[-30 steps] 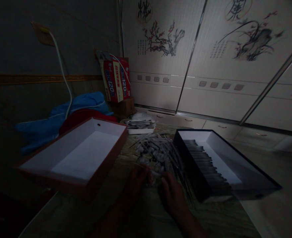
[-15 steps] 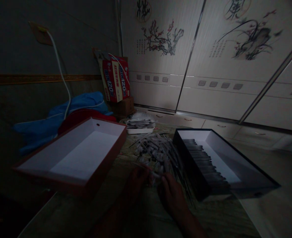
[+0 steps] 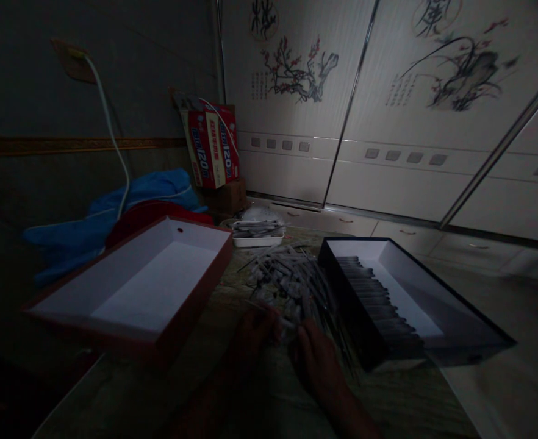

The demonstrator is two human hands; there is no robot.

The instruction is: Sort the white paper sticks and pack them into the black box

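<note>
In the dim head view, my left hand (image 3: 254, 329) is closed, fingers pinched on a thin pale stick (image 3: 287, 323) that looks like a pen. My right hand (image 3: 313, 353) pinches its other end, near a bit of clear film. Just beyond my fingers lies a loose pile of thin grey, pen-like sticks (image 3: 291, 274) mixed with crumpled clear plastic. To the right, a dark-edged box (image 3: 452, 305) holds a row of dark pen-like sticks (image 3: 379, 299) laid side by side. Darkness hides the fingertips' detail.
A red-edged box with a white inside (image 3: 136, 286) stands to the left. At the back of the table (image 3: 232, 390) is a white tray (image 3: 257, 241) with more sticks. Behind are a blue cloth (image 3: 159, 186), a red carton (image 3: 214, 146) and sliding cabinet doors (image 3: 291, 171).
Almost nothing differs. Both hands stay over the same spot with the thin stick between them, and the boxes and pile have not moved.
</note>
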